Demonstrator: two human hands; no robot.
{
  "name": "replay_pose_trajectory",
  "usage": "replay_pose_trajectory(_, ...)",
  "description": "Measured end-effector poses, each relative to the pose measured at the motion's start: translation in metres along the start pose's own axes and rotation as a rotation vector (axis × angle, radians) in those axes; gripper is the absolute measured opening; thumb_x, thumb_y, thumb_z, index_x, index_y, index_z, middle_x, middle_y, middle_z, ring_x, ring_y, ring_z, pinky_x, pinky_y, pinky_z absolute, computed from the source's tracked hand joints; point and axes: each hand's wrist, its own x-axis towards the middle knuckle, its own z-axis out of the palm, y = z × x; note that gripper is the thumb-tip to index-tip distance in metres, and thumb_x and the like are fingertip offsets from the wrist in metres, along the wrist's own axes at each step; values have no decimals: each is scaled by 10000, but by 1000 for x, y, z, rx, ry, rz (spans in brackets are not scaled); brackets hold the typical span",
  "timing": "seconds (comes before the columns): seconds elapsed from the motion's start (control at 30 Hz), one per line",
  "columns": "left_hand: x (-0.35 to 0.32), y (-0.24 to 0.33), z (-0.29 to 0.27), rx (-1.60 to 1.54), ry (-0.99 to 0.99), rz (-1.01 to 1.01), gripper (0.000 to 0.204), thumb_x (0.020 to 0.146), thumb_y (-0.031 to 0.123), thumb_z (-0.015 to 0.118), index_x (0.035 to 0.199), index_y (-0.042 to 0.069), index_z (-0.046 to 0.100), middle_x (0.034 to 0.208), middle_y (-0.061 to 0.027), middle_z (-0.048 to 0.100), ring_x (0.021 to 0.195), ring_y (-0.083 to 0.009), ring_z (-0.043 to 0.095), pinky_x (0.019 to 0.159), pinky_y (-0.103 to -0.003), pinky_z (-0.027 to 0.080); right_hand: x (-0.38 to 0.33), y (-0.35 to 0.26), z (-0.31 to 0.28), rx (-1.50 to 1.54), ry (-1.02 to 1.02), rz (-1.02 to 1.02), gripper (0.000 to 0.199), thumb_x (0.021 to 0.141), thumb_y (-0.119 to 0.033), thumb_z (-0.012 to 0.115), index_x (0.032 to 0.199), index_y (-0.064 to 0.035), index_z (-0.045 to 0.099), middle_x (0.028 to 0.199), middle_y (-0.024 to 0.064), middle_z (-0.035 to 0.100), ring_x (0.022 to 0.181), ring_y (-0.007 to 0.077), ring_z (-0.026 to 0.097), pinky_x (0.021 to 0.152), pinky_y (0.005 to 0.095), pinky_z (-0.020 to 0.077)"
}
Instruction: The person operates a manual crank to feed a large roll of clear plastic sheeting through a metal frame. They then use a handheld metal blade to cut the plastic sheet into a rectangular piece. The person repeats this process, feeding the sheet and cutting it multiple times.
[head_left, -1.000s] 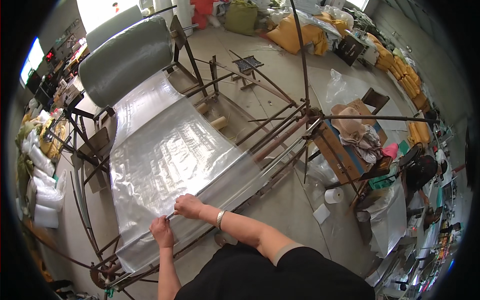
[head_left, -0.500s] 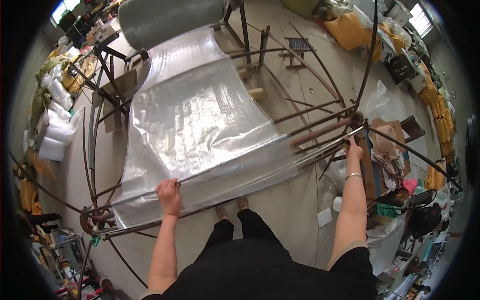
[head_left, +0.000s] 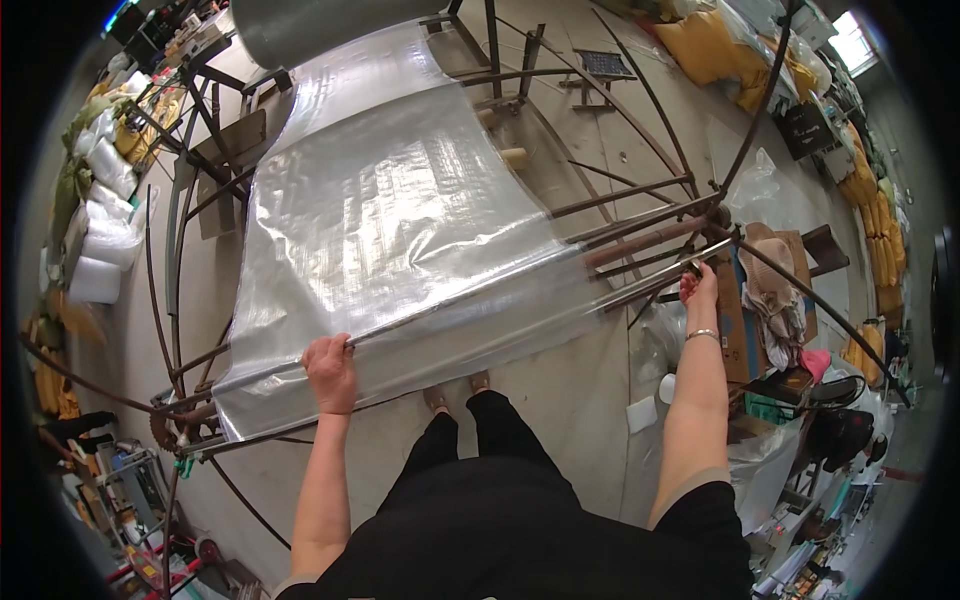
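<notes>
A wide sheet of clear plastic film [head_left: 390, 200] stretches from a large grey-green roll [head_left: 320, 28] at the back to a metal frame in front of me. It passes over the frame's front bar and hangs down on my side. My left hand [head_left: 331, 372] is closed on the film along that bar, left of the middle. My right hand [head_left: 699, 287] is curled at the right end of a shiny metal rod [head_left: 660, 275], beside the film's right edge. Something small and dark shows at its fingertips, too small to name.
Thin curved rods [head_left: 825, 318] stick out from the frame's ends. A toothed wheel [head_left: 160, 430] sits at its left end. On the right, a straw-coloured hat [head_left: 768, 262] and cloths lie by a cardboard box [head_left: 735, 335]. White plastic rolls [head_left: 95, 282] stand at the left.
My view has shifted slightly, so the frame sits a little higher and to the left. My right hand has turned, with its fingers now curled under the rod; my left hand keeps its hold.
</notes>
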Motion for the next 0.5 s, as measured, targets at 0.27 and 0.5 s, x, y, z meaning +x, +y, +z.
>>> replay_pose_trajectory(0.27,-1,1,-4,-12,23,-4,166,844,171,625,998,110,636,822,-43,553,857,-240,533,857,-378,370,-56,38,-6,249,168,-140,390,847,-441,615,675,-96,556,555,5,555,476,122,518,433,255,349)
replay_pose_trajectory(0.5,-1,1,1,22,63,-21,171,837,216,637,981,124,624,797,-36,541,838,-236,531,830,-381,370,-202,45,51,-556,-291,-856,285,890,-294,636,736,-57,598,564,45,576,480,146,543,438,283,388)
